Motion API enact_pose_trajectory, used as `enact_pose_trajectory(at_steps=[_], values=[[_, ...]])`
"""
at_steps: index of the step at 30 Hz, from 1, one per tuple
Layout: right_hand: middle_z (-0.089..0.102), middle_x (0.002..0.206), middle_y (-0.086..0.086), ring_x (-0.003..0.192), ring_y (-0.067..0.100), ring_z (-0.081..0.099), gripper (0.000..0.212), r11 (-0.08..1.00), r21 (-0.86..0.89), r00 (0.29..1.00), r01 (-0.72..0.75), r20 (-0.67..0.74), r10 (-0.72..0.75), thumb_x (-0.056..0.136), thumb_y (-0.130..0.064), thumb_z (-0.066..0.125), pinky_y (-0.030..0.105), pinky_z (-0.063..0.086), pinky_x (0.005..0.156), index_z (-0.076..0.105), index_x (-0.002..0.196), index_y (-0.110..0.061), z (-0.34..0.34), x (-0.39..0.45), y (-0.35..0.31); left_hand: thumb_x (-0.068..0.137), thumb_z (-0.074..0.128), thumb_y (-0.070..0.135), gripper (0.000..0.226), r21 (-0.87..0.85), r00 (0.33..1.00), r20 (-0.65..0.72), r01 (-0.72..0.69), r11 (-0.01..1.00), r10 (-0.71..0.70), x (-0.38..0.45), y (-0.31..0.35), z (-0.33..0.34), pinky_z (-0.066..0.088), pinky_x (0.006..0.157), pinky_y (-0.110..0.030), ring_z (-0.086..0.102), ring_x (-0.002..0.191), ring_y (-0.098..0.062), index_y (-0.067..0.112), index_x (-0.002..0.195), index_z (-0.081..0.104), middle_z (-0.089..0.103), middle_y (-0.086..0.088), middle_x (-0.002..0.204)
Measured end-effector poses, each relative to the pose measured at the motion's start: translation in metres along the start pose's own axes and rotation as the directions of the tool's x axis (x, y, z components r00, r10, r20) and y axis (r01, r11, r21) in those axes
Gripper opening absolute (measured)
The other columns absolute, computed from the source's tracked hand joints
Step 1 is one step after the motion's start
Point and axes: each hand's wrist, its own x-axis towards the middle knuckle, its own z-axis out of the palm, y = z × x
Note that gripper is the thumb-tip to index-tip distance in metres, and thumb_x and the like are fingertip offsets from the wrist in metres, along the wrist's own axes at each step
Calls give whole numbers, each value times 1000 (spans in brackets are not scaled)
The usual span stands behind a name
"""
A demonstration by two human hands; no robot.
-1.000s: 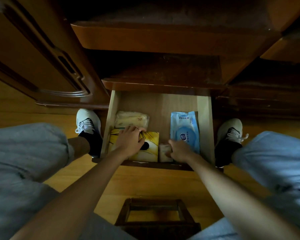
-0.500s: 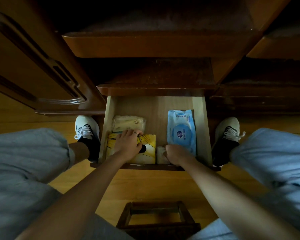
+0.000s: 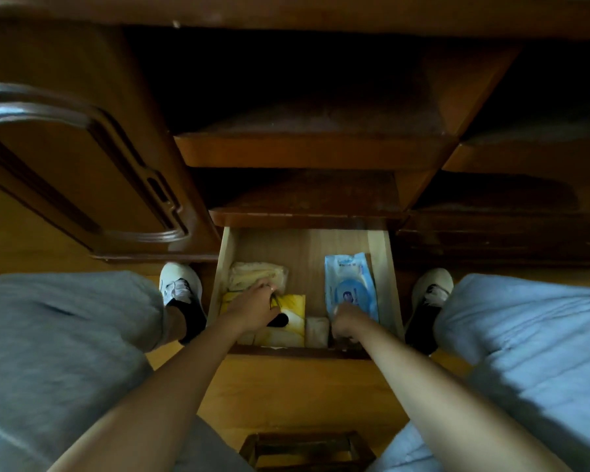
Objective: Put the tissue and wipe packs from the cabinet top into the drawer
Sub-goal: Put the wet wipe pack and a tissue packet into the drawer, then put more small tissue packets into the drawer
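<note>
The open drawer (image 3: 394,287) of light wood sits low in the cabinet, between my feet. Inside lie a pale yellow tissue pack (image 3: 252,272) at the back left, a bright yellow pack (image 3: 295,308) in front of it, a small white pack (image 3: 317,330) at the front middle and a blue wipe pack (image 3: 349,279) on the right. My left hand (image 3: 252,306) lies flat on the bright yellow pack, its fingertips touching the pale pack. My right hand (image 3: 349,323) is curled over the near end of the blue wipe pack.
Dark wooden shelves (image 3: 307,151) jut out above the drawer. A cabinet door (image 3: 82,185) stands open on the left. My shoes (image 3: 179,287) flank the drawer on the wooden floor, and a small wooden stool (image 3: 307,449) stands below my arms.
My right hand slid right from the small white pack to the blue wipe pack's near end. My left fingers reached further back to the pale pack. The view tilted up.
</note>
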Motion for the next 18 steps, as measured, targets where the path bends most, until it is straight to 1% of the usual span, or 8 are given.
enact_pose_trajectory(at_steps=[3, 5, 7, 10, 12, 14, 16, 18], values=[[62, 123, 12, 96, 22, 64, 42, 996, 73, 997, 57, -56, -53, 98, -9, 58, 28, 52, 72, 53, 141, -9, -45, -35, -4, 100, 57, 38, 45, -7, 997, -65, -46, 999, 46, -19, 20, -50, 55, 79, -35, 66, 102, -19, 20, 141, 54, 67, -2, 117], [63, 122, 9, 93, 21, 64, 42, 976, 177, 985, 129, -134, -106, 98, -9, 60, 28, 53, 68, 55, 139, -16, -86, -64, -10, 100, 55, 41, 38, 80, 979, -168, -102, 992, 114, -38, 43, -98, 56, 81, -33, 67, 101, -14, 34, 137, 56, 67, 6, 121], [65, 123, 7, 101, 23, 67, 38, 920, 275, 945, 279, -249, -212, 97, -3, 57, 32, 56, 68, 60, 132, -18, -136, -101, -17, 99, 53, 40, 32, 187, 912, -343, -167, 968, 224, -62, 73, -153, 57, 81, -32, 68, 99, -11, 41, 131, 58, 68, 9, 120], [71, 114, -1, 85, 15, 74, 43, 808, 272, 805, 523, -468, -364, 93, 6, 52, 30, 59, 59, 65, 115, -28, -215, -173, -30, 100, 54, 35, 24, 305, 688, -601, -272, 912, 407, -96, 124, -233, 55, 66, -28, 67, 82, -8, 40, 120, 65, 70, 13, 106], [75, 104, -12, 79, 8, 76, 44, 762, 151, 672, 629, -599, -435, 93, 0, 51, 24, 56, 54, 67, 109, -38, -267, -219, -41, 98, 55, 31, 20, 348, 527, -709, -316, 882, 469, -109, 157, -283, 52, 60, -27, 65, 73, -8, 37, 113, 68, 69, 15, 105], [75, 97, -21, 78, 4, 75, 41, 737, 44, 555, 674, -689, -467, 93, -10, 49, 20, 55, 55, 69, 104, -44, -314, -252, -51, 96, 55, 28, 18, 380, 410, -765, -335, 862, 496, -113, 186, -326, 53, 63, -31, 67, 77, -14, 35, 106, 69, 69, 14, 105], [75, 94, -24, 81, 0, 73, 36, 735, -43, 461, 676, -754, -468, 90, -16, 49, 25, 58, 62, 69, 101, -45, -355, -267, -60, 94, 56, 27, 19, 399, 380, -774, -327, 856, 506, -106, 208, -363, 53, 70, -33, 68, 89, -19, 34, 106, 69, 70, 11, 107], [74, 98, -21, 92, 1, 70, 31, 770, -106, 415, 629, -792, -448, 90, -20, 54, 32, 59, 80, 68, 105, -44, -391, -265, -68, 93, 56, 28, 22, 393, 410, -767, -308, 867, 493, -89, 224, -392, 53, 77, -35, 68, 99, -21, 33, 109, 69, 70, 8, 114]])
